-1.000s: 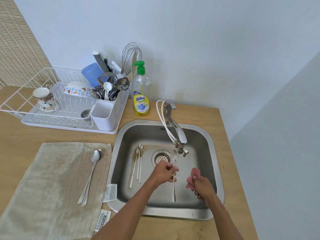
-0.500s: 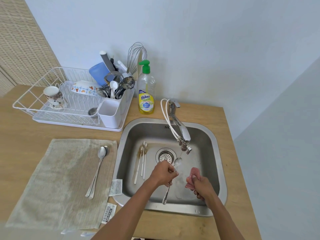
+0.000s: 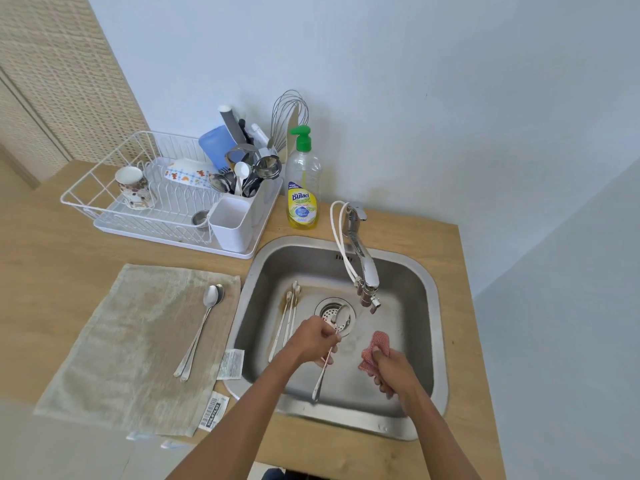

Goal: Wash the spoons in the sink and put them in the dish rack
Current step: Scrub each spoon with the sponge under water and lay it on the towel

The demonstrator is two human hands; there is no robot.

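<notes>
Hands first: my left hand [image 3: 313, 341] pinches a long spoon [image 3: 329, 351] mid-handle, bowl over the drain; my right hand [image 3: 393, 372] is clenched on a pink scrubber [image 3: 375, 348]. Both sit inside the sink [image 3: 429, 341]. I count roughly 3 more spoons [image 3: 287, 317] on the basin floor, 2 on the towel [image 3: 104, 341]. Beyond, the dish rack [image 3: 114, 202]. I reckon a wet, thin handle could slip from that pinch on the carry left.
</notes>
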